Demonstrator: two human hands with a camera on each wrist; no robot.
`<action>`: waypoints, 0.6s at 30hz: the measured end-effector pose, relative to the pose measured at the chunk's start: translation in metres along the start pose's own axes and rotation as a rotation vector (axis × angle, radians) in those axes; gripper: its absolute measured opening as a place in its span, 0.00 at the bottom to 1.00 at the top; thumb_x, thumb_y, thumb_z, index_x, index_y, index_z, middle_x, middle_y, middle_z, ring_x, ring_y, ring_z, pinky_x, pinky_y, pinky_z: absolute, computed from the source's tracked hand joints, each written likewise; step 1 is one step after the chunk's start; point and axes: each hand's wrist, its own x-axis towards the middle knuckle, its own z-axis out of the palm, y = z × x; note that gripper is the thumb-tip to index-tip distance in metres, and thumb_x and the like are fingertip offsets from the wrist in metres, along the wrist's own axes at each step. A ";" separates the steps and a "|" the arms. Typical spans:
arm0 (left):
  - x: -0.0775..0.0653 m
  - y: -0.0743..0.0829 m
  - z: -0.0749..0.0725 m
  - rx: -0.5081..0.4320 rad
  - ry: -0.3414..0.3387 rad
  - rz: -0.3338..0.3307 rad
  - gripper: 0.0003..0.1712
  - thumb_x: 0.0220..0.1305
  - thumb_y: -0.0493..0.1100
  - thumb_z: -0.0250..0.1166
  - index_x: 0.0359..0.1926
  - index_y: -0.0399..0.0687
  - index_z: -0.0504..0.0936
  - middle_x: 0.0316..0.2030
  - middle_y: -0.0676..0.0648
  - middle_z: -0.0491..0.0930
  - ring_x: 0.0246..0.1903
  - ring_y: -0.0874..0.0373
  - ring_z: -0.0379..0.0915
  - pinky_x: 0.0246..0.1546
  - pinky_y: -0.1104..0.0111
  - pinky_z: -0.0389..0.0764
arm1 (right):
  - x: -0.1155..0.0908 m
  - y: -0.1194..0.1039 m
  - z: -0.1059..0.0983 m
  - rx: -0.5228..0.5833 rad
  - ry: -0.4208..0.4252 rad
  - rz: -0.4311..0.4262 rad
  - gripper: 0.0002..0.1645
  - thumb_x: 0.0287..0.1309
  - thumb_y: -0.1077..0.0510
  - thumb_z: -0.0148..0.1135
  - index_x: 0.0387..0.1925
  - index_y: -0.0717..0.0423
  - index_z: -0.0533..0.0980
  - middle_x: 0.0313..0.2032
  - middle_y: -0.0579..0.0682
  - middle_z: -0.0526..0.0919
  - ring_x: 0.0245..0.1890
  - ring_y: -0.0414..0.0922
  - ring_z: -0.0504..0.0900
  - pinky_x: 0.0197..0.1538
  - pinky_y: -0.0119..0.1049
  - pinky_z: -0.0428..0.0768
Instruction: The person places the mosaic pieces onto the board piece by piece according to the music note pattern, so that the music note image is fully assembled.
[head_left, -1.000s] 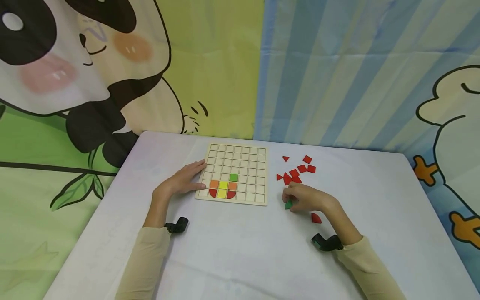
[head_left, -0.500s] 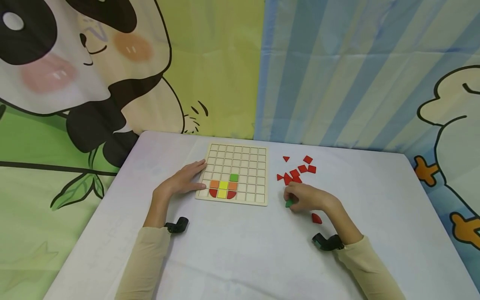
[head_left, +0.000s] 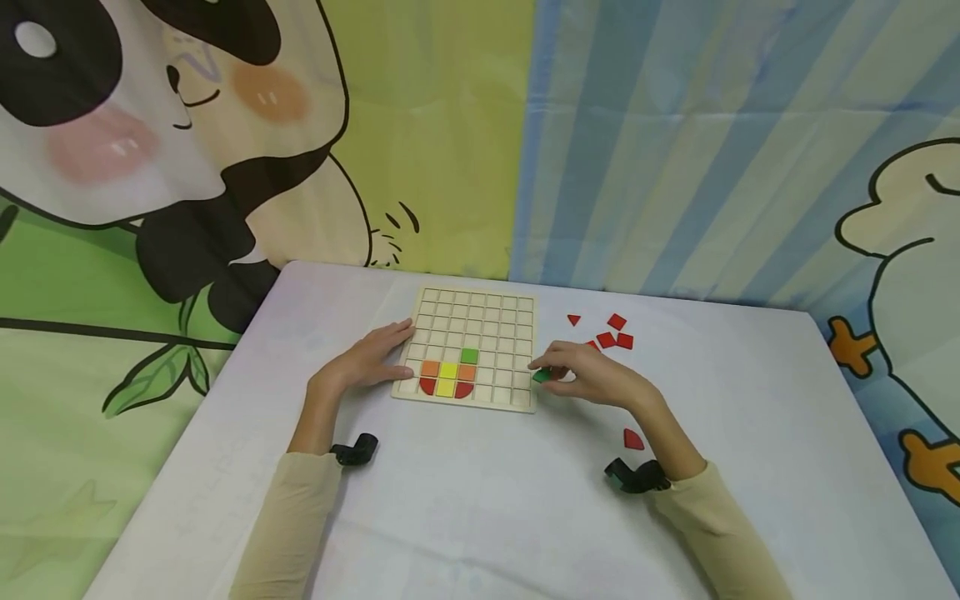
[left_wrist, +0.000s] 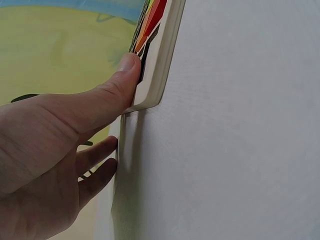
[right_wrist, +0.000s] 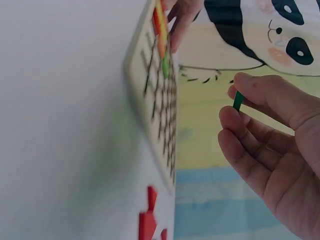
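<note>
A square wooden grid board [head_left: 501, 350] lies on the table. In its lower left cells sit orange, yellow and red pieces and a light green square [head_left: 469, 356]. My left hand [head_left: 366, 357] rests at the board's left edge, its thumb [left_wrist: 127, 65] on the rim and the other fingers extended. Between thumb and fingertips my right hand [head_left: 592, 372] pinches a small dark green tile [right_wrist: 238, 101], held up by the board's right edge. The green tile's full shape is partly hidden by the fingers.
Several loose red pieces, among them a square [head_left: 617, 322] and a small triangle [head_left: 573, 320], lie right of the board; my right hand covers some of them. A red rounded piece [head_left: 633, 439] lies nearer the front. A printed cloth [head_left: 435, 142] hangs behind the white table [head_left: 480, 500].
My right hand has moved left and lifted the green tile from beside the red pieces to the board's right edge. The left hand has stayed in place.
</note>
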 end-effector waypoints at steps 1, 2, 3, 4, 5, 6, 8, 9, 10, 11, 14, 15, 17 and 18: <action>0.000 0.000 0.000 -0.004 -0.001 -0.004 0.51 0.60 0.56 0.67 0.76 0.50 0.50 0.78 0.46 0.44 0.77 0.43 0.36 0.74 0.43 0.49 | 0.004 -0.004 -0.001 -0.003 0.005 -0.011 0.19 0.59 0.61 0.65 0.52 0.59 0.80 0.41 0.47 0.81 0.39 0.40 0.79 0.47 0.43 0.84; 0.000 0.000 0.000 -0.006 -0.003 -0.007 0.51 0.60 0.56 0.67 0.76 0.51 0.49 0.78 0.46 0.43 0.77 0.43 0.36 0.74 0.43 0.49 | 0.009 -0.008 -0.001 0.000 0.010 -0.021 0.18 0.59 0.61 0.65 0.52 0.58 0.80 0.41 0.47 0.80 0.39 0.40 0.79 0.47 0.43 0.84; 0.000 0.000 0.000 -0.008 -0.004 -0.012 0.51 0.60 0.56 0.67 0.77 0.52 0.49 0.78 0.47 0.43 0.77 0.43 0.36 0.74 0.43 0.48 | 0.014 -0.011 -0.002 0.001 0.016 -0.029 0.17 0.59 0.60 0.65 0.51 0.58 0.81 0.41 0.47 0.80 0.39 0.40 0.79 0.46 0.43 0.84; 0.000 0.000 0.001 -0.010 -0.005 -0.013 0.51 0.60 0.56 0.67 0.77 0.51 0.49 0.78 0.47 0.43 0.77 0.43 0.36 0.74 0.43 0.48 | 0.020 -0.014 -0.001 0.004 0.018 -0.035 0.16 0.59 0.60 0.65 0.49 0.57 0.81 0.41 0.47 0.80 0.38 0.39 0.79 0.46 0.42 0.84; 0.000 -0.001 0.001 -0.012 -0.006 -0.014 0.51 0.60 0.55 0.67 0.77 0.52 0.50 0.78 0.47 0.43 0.77 0.43 0.36 0.74 0.43 0.48 | 0.026 -0.017 -0.001 0.005 0.022 -0.043 0.15 0.59 0.59 0.66 0.48 0.56 0.81 0.40 0.46 0.80 0.38 0.39 0.79 0.45 0.41 0.84; 0.000 -0.001 0.002 -0.014 -0.008 -0.017 0.51 0.61 0.55 0.67 0.77 0.52 0.50 0.78 0.47 0.43 0.77 0.44 0.36 0.74 0.43 0.48 | 0.032 -0.020 0.000 0.013 0.026 -0.046 0.13 0.59 0.59 0.66 0.46 0.56 0.81 0.39 0.46 0.80 0.37 0.38 0.79 0.45 0.39 0.84; 0.000 -0.002 0.002 -0.016 -0.010 -0.021 0.50 0.61 0.56 0.67 0.77 0.53 0.49 0.78 0.48 0.43 0.77 0.45 0.35 0.74 0.44 0.48 | 0.044 -0.026 0.001 0.030 0.038 -0.056 0.10 0.59 0.58 0.66 0.42 0.55 0.80 0.38 0.46 0.81 0.35 0.37 0.79 0.42 0.35 0.83; 0.000 -0.002 0.002 -0.016 -0.010 -0.017 0.50 0.61 0.56 0.67 0.77 0.52 0.50 0.78 0.48 0.43 0.77 0.44 0.36 0.74 0.44 0.48 | 0.050 -0.028 0.002 0.034 0.047 -0.062 0.08 0.59 0.58 0.66 0.41 0.55 0.80 0.37 0.46 0.81 0.34 0.37 0.78 0.41 0.32 0.82; 0.000 -0.001 0.002 -0.014 -0.007 -0.012 0.50 0.61 0.55 0.67 0.76 0.52 0.50 0.78 0.47 0.43 0.77 0.44 0.36 0.74 0.44 0.48 | 0.055 -0.030 0.004 0.039 0.054 -0.067 0.07 0.59 0.58 0.66 0.39 0.54 0.79 0.36 0.46 0.81 0.33 0.38 0.77 0.39 0.30 0.80; 0.000 -0.001 0.002 -0.011 -0.006 -0.008 0.50 0.61 0.55 0.67 0.76 0.52 0.50 0.78 0.47 0.44 0.77 0.44 0.36 0.74 0.44 0.48 | 0.061 -0.032 0.005 0.048 0.061 -0.072 0.06 0.60 0.58 0.66 0.39 0.54 0.79 0.34 0.46 0.81 0.32 0.38 0.77 0.38 0.29 0.79; -0.001 0.000 0.001 -0.001 -0.004 0.002 0.50 0.61 0.55 0.67 0.76 0.51 0.50 0.78 0.47 0.44 0.77 0.44 0.36 0.74 0.44 0.49 | 0.077 -0.036 0.010 0.089 0.075 -0.080 0.06 0.62 0.59 0.63 0.40 0.56 0.79 0.33 0.49 0.83 0.31 0.44 0.79 0.37 0.29 0.77; -0.001 0.000 0.000 0.000 -0.003 0.005 0.50 0.61 0.55 0.67 0.76 0.50 0.51 0.78 0.46 0.44 0.77 0.43 0.37 0.74 0.44 0.49 | 0.082 -0.037 0.012 0.107 0.076 -0.079 0.07 0.63 0.59 0.62 0.42 0.57 0.78 0.34 0.51 0.84 0.32 0.46 0.81 0.37 0.29 0.78; -0.001 0.000 -0.001 0.001 -0.003 0.006 0.50 0.60 0.55 0.67 0.76 0.50 0.51 0.78 0.47 0.44 0.77 0.44 0.37 0.74 0.44 0.48 | 0.091 -0.039 0.014 0.150 0.079 -0.077 0.11 0.65 0.59 0.59 0.48 0.58 0.78 0.36 0.56 0.85 0.34 0.51 0.84 0.38 0.30 0.80; -0.001 0.001 -0.002 0.002 -0.003 0.007 0.50 0.61 0.55 0.67 0.76 0.51 0.51 0.78 0.47 0.44 0.77 0.44 0.37 0.74 0.44 0.48 | 0.095 -0.040 0.015 0.169 0.084 -0.076 0.14 0.66 0.60 0.59 0.51 0.58 0.77 0.38 0.58 0.85 0.35 0.52 0.86 0.39 0.31 0.82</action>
